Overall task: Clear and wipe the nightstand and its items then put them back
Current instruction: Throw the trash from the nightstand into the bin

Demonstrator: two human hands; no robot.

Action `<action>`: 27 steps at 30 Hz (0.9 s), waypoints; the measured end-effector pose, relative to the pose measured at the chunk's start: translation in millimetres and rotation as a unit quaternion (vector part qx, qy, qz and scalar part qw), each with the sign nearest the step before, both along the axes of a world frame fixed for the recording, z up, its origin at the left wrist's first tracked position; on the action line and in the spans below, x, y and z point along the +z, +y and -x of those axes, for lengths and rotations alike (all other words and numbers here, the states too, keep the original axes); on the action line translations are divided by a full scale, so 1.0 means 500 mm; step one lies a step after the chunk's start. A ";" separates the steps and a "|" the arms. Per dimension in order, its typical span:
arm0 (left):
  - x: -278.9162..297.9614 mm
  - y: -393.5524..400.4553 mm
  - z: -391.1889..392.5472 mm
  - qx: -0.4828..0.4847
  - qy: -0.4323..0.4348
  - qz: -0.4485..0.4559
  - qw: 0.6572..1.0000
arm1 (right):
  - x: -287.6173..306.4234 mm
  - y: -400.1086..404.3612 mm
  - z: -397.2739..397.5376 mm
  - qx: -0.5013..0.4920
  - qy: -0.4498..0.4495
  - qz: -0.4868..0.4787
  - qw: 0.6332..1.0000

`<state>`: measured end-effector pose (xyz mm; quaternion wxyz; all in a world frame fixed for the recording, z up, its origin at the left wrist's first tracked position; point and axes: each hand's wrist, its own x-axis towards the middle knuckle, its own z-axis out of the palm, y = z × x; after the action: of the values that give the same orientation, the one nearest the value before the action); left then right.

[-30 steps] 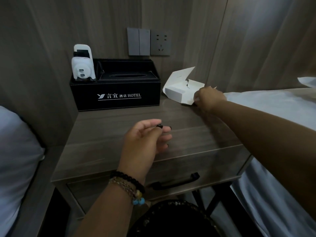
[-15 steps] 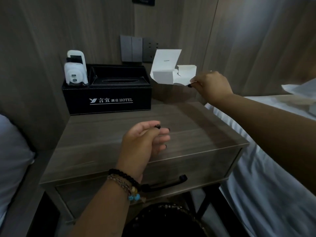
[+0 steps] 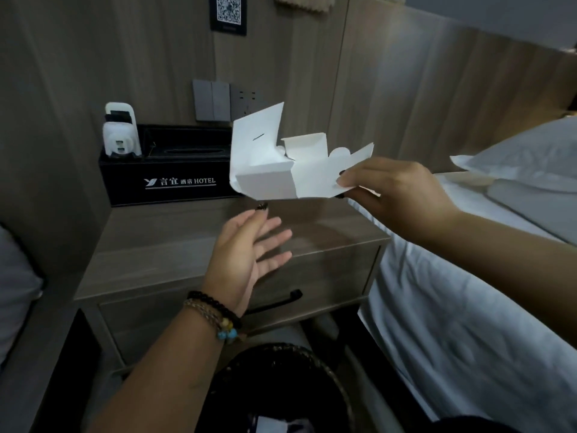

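Note:
My right hand [image 3: 387, 189] pinches a flap of an open white cardboard box [image 3: 281, 170] and holds it in the air above the wooden nightstand [image 3: 175, 245]. My left hand [image 3: 246, 257] hovers over the nightstand top just below the box, palm up, fingers spread and holding nothing. At the back of the nightstand stands a black hotel tissue box holder [image 3: 175, 179]. A white remote-like device [image 3: 120, 132] sticks up from its left compartment.
A dark woven wastebasket [image 3: 312, 370] stands on the floor below the nightstand drawer with its black handle [image 3: 274, 303]. A white bed [image 3: 468, 307] with a pillow [image 3: 524, 157] lies on the right. Switches and a socket [image 3: 224, 100] are on the wood wall. A grey pillow edge [image 3: 15, 285] shows at left.
My right hand has lifted the white box off the nightstand and brought it toward me. My left hand has opened its fingers and risen toward the box.

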<state>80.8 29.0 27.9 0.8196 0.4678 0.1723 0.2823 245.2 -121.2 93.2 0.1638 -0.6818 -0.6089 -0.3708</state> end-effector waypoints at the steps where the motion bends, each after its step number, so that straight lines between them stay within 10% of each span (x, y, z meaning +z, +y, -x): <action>1: 0.000 -0.010 0.013 -0.007 -0.014 0.027 1.000 | -0.008 -0.010 0.020 0.016 0.005 -0.010 1.000; 16: -0.038 -0.019 0.172 0.053 -0.065 0.054 0.995 | -0.174 -0.041 0.219 0.114 0.157 -0.129 0.973; 20: -0.049 -0.004 0.201 0.038 -0.057 0.036 0.997 | -0.174 -0.014 0.202 0.077 0.432 -0.251 0.863; 27: -0.087 0.005 0.199 -0.014 -0.020 0.010 1.000 | -0.211 0.063 0.147 0.081 0.710 -0.198 0.671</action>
<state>-18.8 31.5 -15.3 0.8314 0.4564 0.1515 0.2785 171.5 -89.6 -12.4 0.7072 -0.6390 -0.2738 0.1287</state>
